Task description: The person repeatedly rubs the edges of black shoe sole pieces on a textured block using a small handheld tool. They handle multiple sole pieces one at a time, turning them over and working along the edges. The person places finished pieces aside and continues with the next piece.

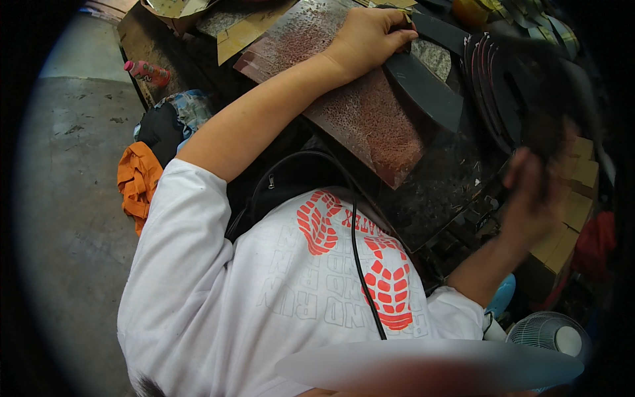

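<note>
My left hand (370, 41) is closed, thumb against bent fingers, at the upper end of a dark grey flat piece (426, 92) with a curved edge. Beneath the piece lies a worn, speckled reddish-brown board (380, 126). A dark strip (436, 32) runs off to the right beside these fingers. Over to the right, my right hand (532, 188) is smeared by motion, and its fingers cannot be made out. It is near a blurred dark shape and a group of dark curved strips with pale and reddish edges (486, 86).
Cardboard boxes (562, 231) stand at the right, above a fan (546, 337). At the left are a pink bottle (147, 73) and an orange cloth (137, 178) beside other clothing. A black cable (357, 258) hangs across my white shirt.
</note>
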Demonstrator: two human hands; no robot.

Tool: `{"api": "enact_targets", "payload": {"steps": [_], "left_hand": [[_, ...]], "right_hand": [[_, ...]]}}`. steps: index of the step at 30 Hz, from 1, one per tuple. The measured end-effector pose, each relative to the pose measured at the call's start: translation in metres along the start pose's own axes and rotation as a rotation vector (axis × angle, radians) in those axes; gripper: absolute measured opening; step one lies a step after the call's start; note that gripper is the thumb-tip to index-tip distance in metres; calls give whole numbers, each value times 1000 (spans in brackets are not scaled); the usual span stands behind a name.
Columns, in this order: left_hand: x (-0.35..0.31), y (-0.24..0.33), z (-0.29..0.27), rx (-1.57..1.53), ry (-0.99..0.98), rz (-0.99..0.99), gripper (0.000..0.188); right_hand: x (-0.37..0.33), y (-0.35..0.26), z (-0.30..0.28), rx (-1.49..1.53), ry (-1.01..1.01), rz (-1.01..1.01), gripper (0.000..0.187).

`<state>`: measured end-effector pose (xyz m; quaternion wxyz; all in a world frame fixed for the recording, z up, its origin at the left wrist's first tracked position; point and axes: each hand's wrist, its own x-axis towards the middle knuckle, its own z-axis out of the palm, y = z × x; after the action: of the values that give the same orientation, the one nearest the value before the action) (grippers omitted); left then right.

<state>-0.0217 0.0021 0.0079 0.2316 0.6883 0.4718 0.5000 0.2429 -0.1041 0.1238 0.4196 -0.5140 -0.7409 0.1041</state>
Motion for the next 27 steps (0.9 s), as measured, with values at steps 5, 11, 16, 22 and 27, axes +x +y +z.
{"api": "enact_targets", "payload": {"steps": [5, 11, 16, 22, 27], "left_hand": [[0, -1, 23, 302, 131, 386, 12], [0, -15, 23, 2, 154, 5, 11], [5, -15, 12, -397, 5, -362, 16], [-1, -1, 5, -126, -34, -113, 16], [0, 5, 19, 178, 67, 233, 11]], "right_hand": [[6, -16, 10, 353, -23, -11, 45], [-25, 47, 43, -169, -269, 4, 54], [-45, 68, 43, -170, -333, 290, 53], [-12, 23, 16, -44, -133, 64, 45], [13, -18, -11, 424, 44, -207, 51]]}}
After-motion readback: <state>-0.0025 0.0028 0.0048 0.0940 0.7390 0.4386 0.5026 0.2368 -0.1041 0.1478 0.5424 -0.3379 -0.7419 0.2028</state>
